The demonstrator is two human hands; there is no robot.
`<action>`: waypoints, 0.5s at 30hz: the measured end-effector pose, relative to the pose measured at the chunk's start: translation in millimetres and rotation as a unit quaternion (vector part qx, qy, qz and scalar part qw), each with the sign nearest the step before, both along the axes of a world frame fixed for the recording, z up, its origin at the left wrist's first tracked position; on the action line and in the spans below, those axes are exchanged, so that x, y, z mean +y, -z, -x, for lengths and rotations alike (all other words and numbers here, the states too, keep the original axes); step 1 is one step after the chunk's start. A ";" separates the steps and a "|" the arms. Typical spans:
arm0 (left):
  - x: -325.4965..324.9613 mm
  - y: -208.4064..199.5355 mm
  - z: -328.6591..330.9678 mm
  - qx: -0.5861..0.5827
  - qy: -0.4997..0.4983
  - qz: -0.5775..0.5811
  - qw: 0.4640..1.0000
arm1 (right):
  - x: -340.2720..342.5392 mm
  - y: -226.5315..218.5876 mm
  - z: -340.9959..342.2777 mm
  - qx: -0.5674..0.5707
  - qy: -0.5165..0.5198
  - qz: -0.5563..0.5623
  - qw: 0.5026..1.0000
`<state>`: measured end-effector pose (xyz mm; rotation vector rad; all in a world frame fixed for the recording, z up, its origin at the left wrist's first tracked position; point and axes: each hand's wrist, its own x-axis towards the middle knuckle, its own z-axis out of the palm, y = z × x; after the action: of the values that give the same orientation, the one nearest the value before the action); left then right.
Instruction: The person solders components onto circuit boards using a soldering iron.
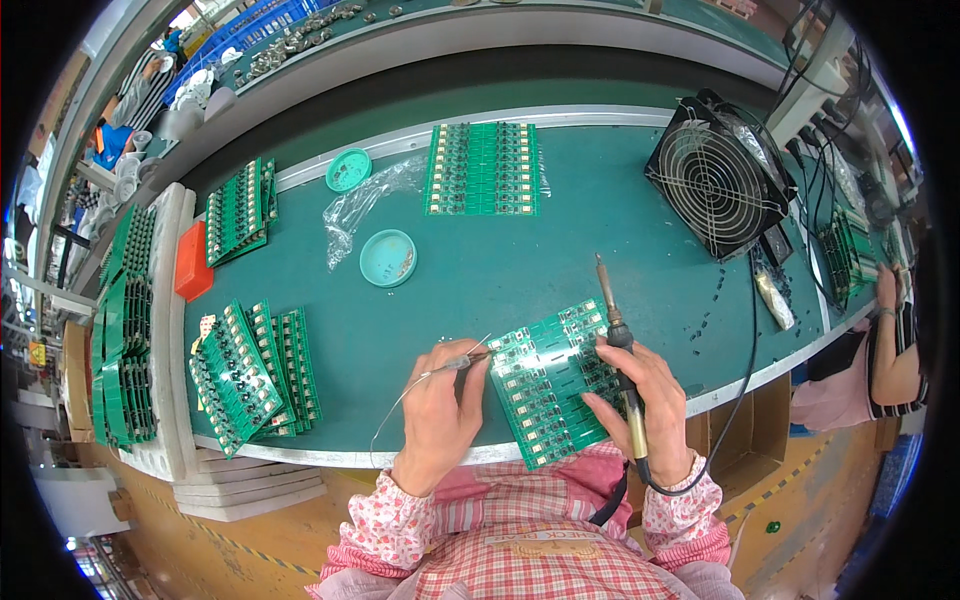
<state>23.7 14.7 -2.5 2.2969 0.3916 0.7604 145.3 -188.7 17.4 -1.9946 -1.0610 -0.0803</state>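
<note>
Green board (pixel 545 375) under way at the near edge of the tabletop (pixel 480 280), and the left hand (pixel 440 405) has its fingers pinched on a silvery wire (pixel 452 366) at the far left corner! The right hand (pixel 645 395) grips a soldering iron (pixel 621 340), tip pointing beyond the board, so nothing is being heated there right now. Another panel (pixel 482 170) lies at the back, stacked boards (pixel 245 375) sit to the left, and which are finished and which remain, I cannot tell.

green workbench (pixel 480 265), pale edging | tan floor (pixel 290 533), yellow-and-black striped tape (pixel 237 543) | bright light strip (pixel 893 115) upper right
</note>
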 end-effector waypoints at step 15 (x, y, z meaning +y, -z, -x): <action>-2.6 -2.4 -1.4 0.019 -0.012 0.003 1.000 | 7.8 -3.0 16.2 -0.033 0.012 -0.064 0.997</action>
<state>25.1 12.1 -0.1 2.3075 0.4398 0.7266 129.1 -180.8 20.4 -1.9014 -1.0465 -0.2228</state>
